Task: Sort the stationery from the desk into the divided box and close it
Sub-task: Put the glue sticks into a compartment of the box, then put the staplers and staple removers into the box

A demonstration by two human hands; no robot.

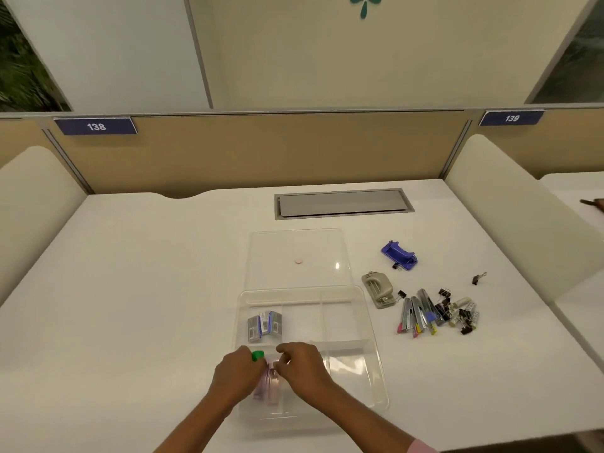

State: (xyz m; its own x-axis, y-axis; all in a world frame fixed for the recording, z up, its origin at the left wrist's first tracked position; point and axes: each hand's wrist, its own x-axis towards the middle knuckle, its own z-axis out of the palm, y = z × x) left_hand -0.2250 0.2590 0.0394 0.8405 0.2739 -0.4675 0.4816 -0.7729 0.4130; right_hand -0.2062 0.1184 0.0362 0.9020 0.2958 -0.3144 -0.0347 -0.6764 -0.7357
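Near-left compartment of divided box [376, 354]: left hand [240, 376] curled round green-capped item [258, 355], right hand [302, 364] pinching pinkish pieces [271, 384] beside it. Judged light, stiff, slick plastic; take by the body, not the cap.

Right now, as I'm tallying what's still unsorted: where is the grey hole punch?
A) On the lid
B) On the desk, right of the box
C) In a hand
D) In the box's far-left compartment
B: the grey hole punch lies on the desk to the right of the divided box, next to the staplers.
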